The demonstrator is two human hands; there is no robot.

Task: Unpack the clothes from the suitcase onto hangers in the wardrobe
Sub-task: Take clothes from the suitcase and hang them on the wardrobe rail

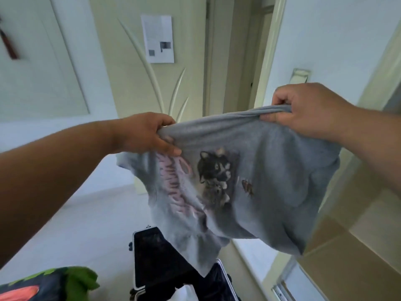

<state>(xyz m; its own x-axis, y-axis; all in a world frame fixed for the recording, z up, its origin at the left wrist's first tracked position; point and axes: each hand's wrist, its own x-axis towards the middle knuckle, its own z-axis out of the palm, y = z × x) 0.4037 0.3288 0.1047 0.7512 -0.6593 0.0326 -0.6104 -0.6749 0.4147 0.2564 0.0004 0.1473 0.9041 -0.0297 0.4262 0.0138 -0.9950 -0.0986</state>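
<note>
A grey T-shirt (271,192) with a dark cat print and pink lettering hangs in the air in front of me. My left hand (145,133) grips its bunched upper edge on the left. My right hand (308,111) grips the same edge on the right, so the cloth is stretched between them. Below, on the floor, lies an open black suitcase (152,257) with a silver rim; the shirt's lower part hides some of it. No hanger shows.
A cream door (152,83) with a sheet of paper (158,39) taped on it stands ahead. A pale wardrobe panel (347,51) rises at the right. A green, black and red garment (50,285) lies at the bottom left.
</note>
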